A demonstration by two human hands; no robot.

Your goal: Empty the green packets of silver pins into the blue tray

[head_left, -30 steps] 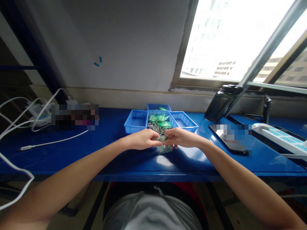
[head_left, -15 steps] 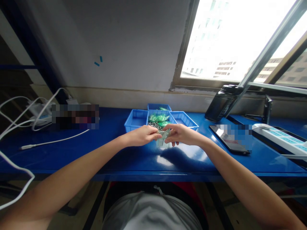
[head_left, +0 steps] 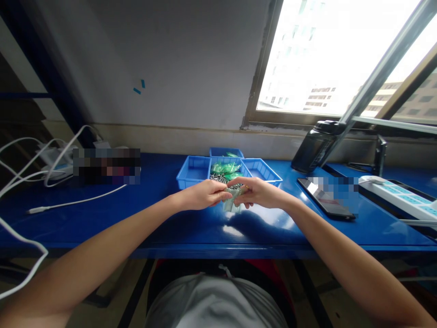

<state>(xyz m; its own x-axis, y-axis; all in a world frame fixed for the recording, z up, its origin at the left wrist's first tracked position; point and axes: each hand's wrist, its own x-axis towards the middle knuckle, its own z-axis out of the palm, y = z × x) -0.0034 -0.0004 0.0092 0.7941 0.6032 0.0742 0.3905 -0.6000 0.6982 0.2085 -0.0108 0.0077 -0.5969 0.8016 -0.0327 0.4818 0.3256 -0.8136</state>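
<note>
Between my two hands hangs a small clear plastic bag (head_left: 231, 204), over the front of the blue bins. My left hand (head_left: 209, 195) pinches its left side, thumb and fingers closed. On the other side my right hand (head_left: 255, 192) grips it, the index finger reaching across the top toward the left thumb. Just beyond the hands, the middle bin holds metal screws (head_left: 218, 179) and green plastic bags (head_left: 226, 169). What lies inside the bag I hold is too small to make out.
Blue bins flank the middle one at left (head_left: 194, 169) and right (head_left: 262, 171), with another behind (head_left: 225, 152). A black bottle (head_left: 316, 148), a phone (head_left: 326, 199) and a power strip (head_left: 403, 196) stand to the right. White cables (head_left: 82, 200) run across the left.
My right index finger has moved closer to my left thumb over the top of the bag. Both hands otherwise keep nearly the same place.
</note>
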